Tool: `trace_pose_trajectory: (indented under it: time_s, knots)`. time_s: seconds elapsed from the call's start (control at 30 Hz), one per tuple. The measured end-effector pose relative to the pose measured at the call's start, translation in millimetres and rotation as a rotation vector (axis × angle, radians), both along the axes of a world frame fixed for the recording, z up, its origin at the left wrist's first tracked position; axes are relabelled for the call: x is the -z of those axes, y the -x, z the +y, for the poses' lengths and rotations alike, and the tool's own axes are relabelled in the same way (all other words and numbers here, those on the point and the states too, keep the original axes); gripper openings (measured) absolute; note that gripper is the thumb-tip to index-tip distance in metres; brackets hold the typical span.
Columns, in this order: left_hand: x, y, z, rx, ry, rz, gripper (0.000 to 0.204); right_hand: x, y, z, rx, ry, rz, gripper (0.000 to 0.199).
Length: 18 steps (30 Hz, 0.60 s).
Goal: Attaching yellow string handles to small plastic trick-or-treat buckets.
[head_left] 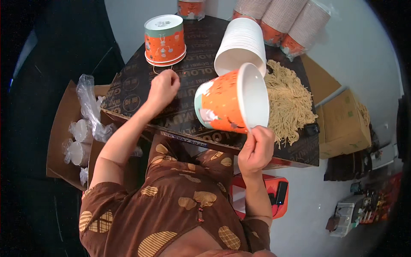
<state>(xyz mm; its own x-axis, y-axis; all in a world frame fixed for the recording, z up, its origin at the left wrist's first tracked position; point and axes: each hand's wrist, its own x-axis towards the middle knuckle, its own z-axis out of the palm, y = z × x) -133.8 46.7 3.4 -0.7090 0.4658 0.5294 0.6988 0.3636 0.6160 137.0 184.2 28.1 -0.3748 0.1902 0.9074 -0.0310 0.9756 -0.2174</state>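
Orange paper tub [229, 103], white inside and empty, hangs tilted in the right hand [256, 147], pinched by its rim at about five o'clock on the dark printed board [132, 92]. One lidded orange tub [165, 39] stands finished at eleven o'clock; the heap of pale dry noodles [291, 103] at three o'clock looks largely unportioned. The left hand [162, 88] is curled shut near a thin loop, perhaps a rubber band; whether it holds anything, I can't tell. A stack of white tubs [239, 45] lies behind, and farther sleeves run off the top edge.
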Motion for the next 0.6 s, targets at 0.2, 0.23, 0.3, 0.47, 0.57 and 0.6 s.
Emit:
trace_pose_trajectory:
  time_s: [0.2, 0.23, 0.3, 0.47, 0.57, 0.6]
  knots:
    - [7, 41, 10, -0.024, 0.216, 0.139, 0.014, -23, 5, 1, -0.067, -0.214, -0.058, 0.019]
    - [9, 45, 11, -0.021, 0.232, 0.164, 0.015, -24, 7, 2, -0.101, -0.216, -0.075, 0.02]
    - [17, 53, 14, -0.056, 0.281, 0.184, 0.016, -25, 13, 2, -0.141, -0.228, -0.092, 0.02]
    - [5, 47, 14, -0.015, 0.352, 0.321, 0.021, -20, 10, 2, -0.178, -0.147, -0.178, 0.04]
    - [4, 48, 11, -0.022, 0.287, 0.265, 0.016, -4, -5, 14, -0.139, -0.054, -0.127, 0.041]
    - [6, 46, 7, 0.019, 0.164, 0.244, 0.021, -1, -13, 18, -0.063, -0.054, -0.109, 0.039]
